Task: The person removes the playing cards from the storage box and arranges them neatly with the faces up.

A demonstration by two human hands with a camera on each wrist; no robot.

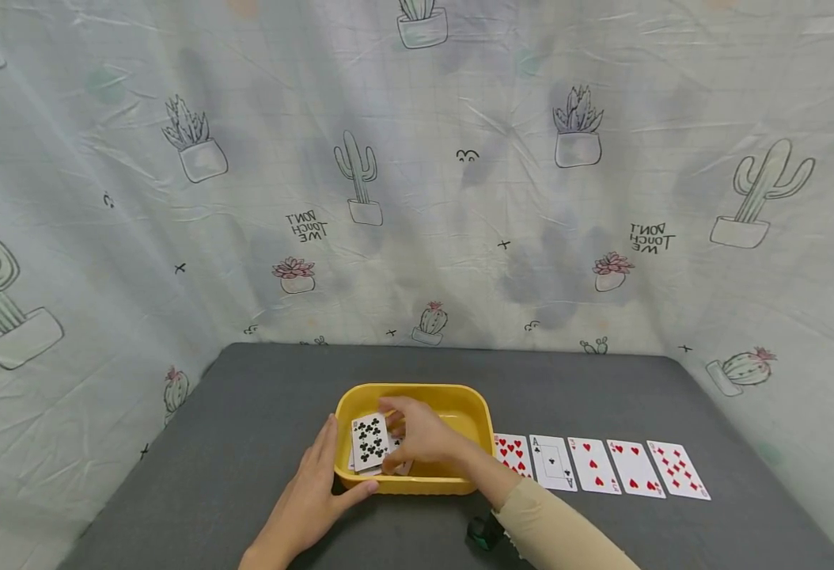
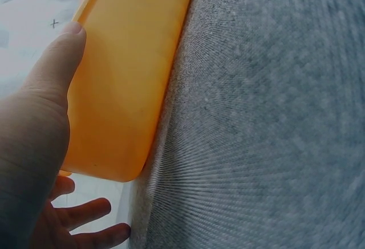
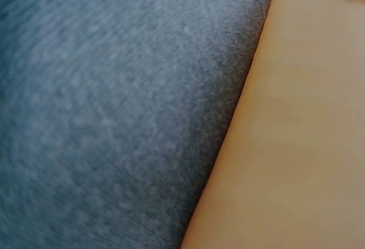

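Two hands at yellow tub (image 1: 460, 400): left hand (image 1: 310, 495) flat against wall, fingers straight; right hand (image 1: 420, 435) pinching club card (image 1: 370, 442) inside.

The head camera looks forward and down over the table (image 1: 246, 427) to the curtain behind. Both wrist cameras sit very close to the tub (image 2: 128, 72), the left beside its outer wall, the right against another side. All three share tub and table.
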